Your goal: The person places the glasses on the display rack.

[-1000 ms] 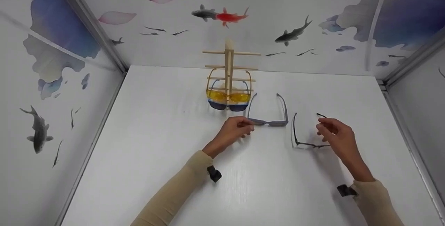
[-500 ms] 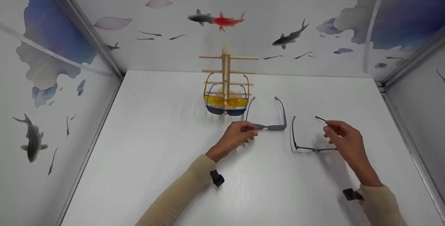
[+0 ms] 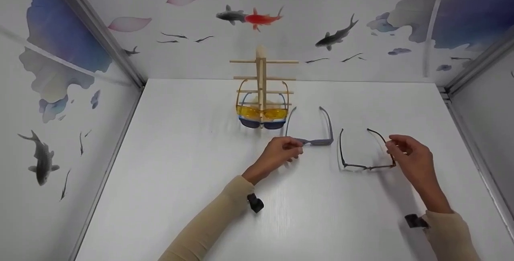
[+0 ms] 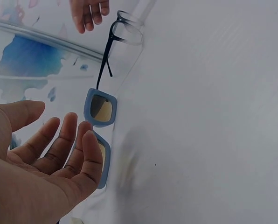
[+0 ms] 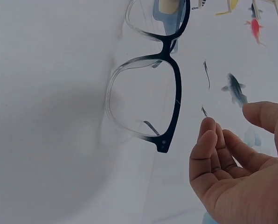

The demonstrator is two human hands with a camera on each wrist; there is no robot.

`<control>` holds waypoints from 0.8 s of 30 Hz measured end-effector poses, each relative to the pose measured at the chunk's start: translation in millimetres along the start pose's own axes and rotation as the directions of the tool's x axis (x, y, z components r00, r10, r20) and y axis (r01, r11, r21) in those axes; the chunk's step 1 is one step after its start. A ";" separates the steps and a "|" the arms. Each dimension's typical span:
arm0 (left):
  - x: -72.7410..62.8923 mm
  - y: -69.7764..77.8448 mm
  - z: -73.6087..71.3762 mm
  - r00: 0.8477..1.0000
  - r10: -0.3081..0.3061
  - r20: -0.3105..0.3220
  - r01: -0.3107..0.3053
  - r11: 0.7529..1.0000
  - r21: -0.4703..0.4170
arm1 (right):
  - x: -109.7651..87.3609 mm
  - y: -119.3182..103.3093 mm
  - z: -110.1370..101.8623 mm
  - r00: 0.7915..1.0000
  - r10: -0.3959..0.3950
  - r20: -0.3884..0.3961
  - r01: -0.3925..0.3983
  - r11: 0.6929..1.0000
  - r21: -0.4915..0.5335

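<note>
In the head view my left hand hovers at the left lens of the blue-grey sunglasses, which stand on the table with temples unfolded toward the back. Its thumb is apart from the loosely bent fingers in the left wrist view, where the fingers partly cover the lower lens of the blue frame. My right hand is beside the right temple of the black-and-clear eyeglasses, also unfolded on the table. The right wrist view shows a gap between this hand and the eyeglass frame; nothing is between thumb and fingers.
A wooden display rack with several crossbars stands at the back. Yellow-lensed glasses and dark-lensed blue sunglasses hang on its lower bars. Printed walls enclose the white table at the back and sides.
My right hand has moved to the right, off the far end of the eyeglasses' temple. The left hand has slid slightly right along the sunglasses. Both pairs stay about where they were.
</note>
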State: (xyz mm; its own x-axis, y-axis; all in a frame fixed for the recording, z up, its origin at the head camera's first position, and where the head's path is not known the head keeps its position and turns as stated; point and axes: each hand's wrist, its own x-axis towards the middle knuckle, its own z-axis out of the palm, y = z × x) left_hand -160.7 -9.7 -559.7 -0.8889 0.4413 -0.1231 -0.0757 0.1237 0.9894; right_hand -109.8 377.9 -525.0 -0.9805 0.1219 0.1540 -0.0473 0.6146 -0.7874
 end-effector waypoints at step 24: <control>-1.9 -2.2 12.3 1.000 0.011 0.027 -0.011 1.000 -0.002 | -13.4 29.9 -4.3 0.991 0.134 0.026 -0.131 0.986 -0.107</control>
State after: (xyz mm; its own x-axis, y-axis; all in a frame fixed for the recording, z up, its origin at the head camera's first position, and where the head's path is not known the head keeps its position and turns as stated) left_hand -153.2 0.1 -562.6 -0.8773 0.4662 -0.1140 -0.0666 0.1170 0.9909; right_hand -97.3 397.9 -548.1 -0.9826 0.1832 0.0314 0.1022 0.6734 -0.7322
